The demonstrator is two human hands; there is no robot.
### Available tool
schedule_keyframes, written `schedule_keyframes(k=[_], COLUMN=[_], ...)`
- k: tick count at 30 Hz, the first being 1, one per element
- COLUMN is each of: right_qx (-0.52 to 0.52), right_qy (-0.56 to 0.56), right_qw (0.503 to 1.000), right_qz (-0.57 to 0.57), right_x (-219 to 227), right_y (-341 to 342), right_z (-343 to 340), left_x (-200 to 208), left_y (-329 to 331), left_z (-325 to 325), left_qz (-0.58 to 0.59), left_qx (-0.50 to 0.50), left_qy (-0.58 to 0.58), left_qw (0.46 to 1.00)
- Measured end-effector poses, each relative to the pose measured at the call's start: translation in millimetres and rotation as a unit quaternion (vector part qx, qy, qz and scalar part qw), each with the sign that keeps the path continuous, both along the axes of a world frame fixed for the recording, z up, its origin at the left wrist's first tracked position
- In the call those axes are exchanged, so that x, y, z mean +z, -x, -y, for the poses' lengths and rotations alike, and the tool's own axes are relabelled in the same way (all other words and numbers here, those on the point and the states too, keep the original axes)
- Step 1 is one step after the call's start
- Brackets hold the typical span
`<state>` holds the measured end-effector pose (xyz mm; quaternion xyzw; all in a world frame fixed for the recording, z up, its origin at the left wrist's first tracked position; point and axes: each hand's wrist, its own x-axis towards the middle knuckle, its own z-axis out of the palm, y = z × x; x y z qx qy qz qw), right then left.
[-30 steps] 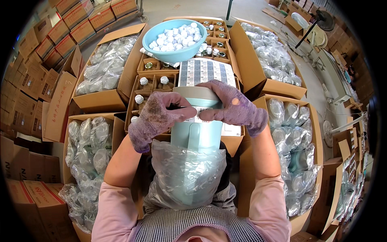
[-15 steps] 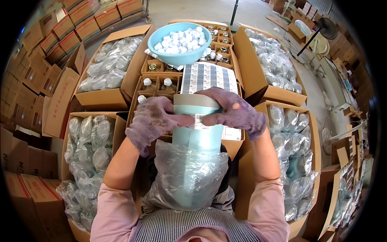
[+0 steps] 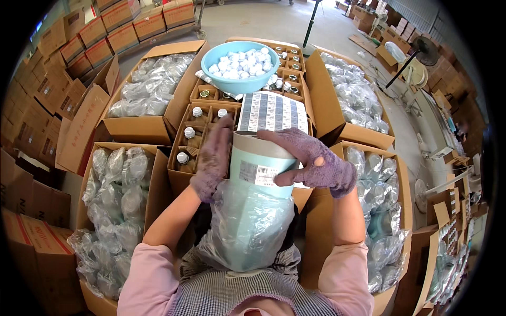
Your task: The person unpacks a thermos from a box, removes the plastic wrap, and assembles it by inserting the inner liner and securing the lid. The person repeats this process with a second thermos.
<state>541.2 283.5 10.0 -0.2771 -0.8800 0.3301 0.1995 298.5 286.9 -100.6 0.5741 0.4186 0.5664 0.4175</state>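
A light blue cylindrical container (image 3: 262,164) with a grey band round its top stands upright before my lap. Its lower part sits inside a clear plastic bag (image 3: 250,226). A white and grey label with a barcode (image 3: 258,173) sticks to its side. My right hand (image 3: 311,160), in a purple knit glove, grips the top, fingers over the grey rim and thumb beside the label. My left hand (image 3: 213,158), gloved alike, is open with straight fingers along the container's left side; whether it touches is unclear. A sheet of labels (image 3: 271,111) lies behind.
A blue basin (image 3: 211,81) of white caps rests on divided cartons ahead. Capped bottles (image 3: 190,132) stand in the near carton (image 3: 174,158). Open boxes of plastic-wrapped goods (image 3: 113,184) (image 3: 379,179) flank me. Stacked cartons (image 3: 45,134) stand left, a black fan (image 3: 426,50) far right.
My left hand has let go of the label area and straightened its fingers at the container's left side. The label now shows more fully. My right hand still holds the top.
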Motion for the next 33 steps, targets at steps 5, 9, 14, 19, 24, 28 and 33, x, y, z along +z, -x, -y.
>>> schedule_keyframes(k=[5, 9, 14, 19, 24, 28, 33], right_qx=[-0.114, -0.260, -0.296, -0.024, -0.028, -0.018, -0.232], right_qy=[-0.093, -0.218, -0.008, -0.180, 0.077, 0.044, -0.072], right_qw=[0.986, 0.940, 0.936, 0.963, 0.948, 0.876, 0.922], right_qz=[0.076, -0.047, -0.190, -0.199, -0.307, -0.481, -0.303], right_x=[-6.5, -9.6, 22.6, 14.9, 1.6, -37.7, -38.9], right_y=[5.5, 18.4, 40.4, 32.9, 39.2, 37.4, 37.4], right_z=[12.8, 49.6, 94.9, 70.4, 62.1, 43.7, 6.8], left_x=[28.0, 0.8, -36.5, -115.0, -93.1, -19.2, 16.4], left_y=[-18.8, -11.2, 34.6, 58.8, 37.6, 41.6, 11.3], left_z=[133.0, 146.6, 109.1, 52.8, 37.1, 10.0, 13.7], left_qz=[-0.366, -0.236, -0.082, -0.025, 0.378, 0.205, 0.192], left_qx=[-0.007, -0.058, -0.173, -0.342, -0.397, -0.288, -0.264], left_qy=[-0.110, -0.091, 0.063, 0.115, 0.286, 0.113, -0.061], left_qw=[0.924, 0.966, 0.980, 0.932, 0.786, 0.928, 0.943])
